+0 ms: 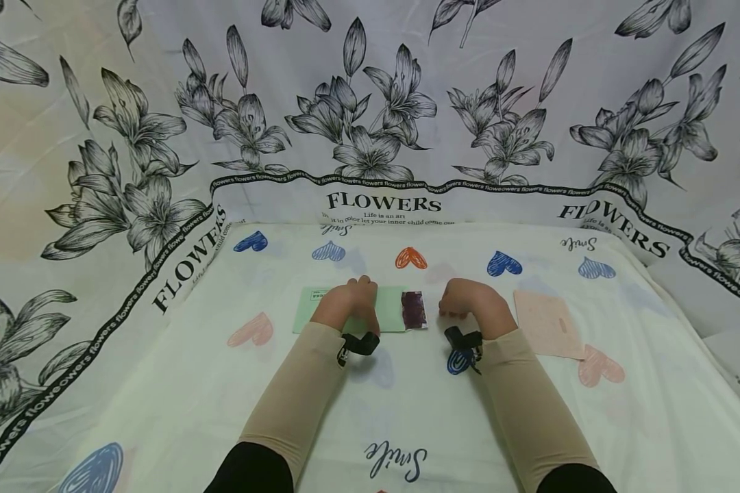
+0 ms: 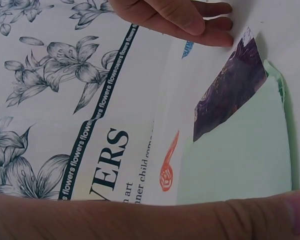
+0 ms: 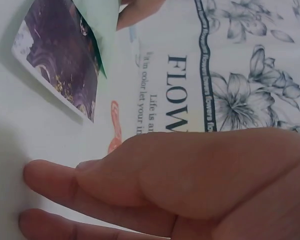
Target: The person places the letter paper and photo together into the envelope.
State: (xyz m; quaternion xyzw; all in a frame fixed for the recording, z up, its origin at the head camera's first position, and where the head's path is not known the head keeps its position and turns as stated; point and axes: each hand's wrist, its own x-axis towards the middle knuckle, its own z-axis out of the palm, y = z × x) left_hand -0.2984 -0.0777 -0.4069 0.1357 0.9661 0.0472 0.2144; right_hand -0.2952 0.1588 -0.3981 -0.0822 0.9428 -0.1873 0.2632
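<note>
A pale green envelope (image 1: 390,311) lies flat across the bed-like patterned cloth, with a dark purple marbled card (image 1: 414,310) sticking out of its right end. My left hand (image 1: 349,302) spans the envelope and holds it, thumb by the near edge and fingers over the far edge. Its thumb side crosses the bottom of the left wrist view. Just right of the card, apart from it, is my right hand (image 1: 476,305), low over the cloth. In the right wrist view its fingers (image 3: 55,182) extend fairly straight, the thumb against the forefinger, holding nothing. The card's inner part is hidden inside the envelope.
A pink paper piece (image 1: 549,324) lies on the cloth right of my right hand. The cloth (image 1: 432,404) carries printed hearts and words. At the back and sides rises a flower-printed fabric (image 1: 506,123) with a black border.
</note>
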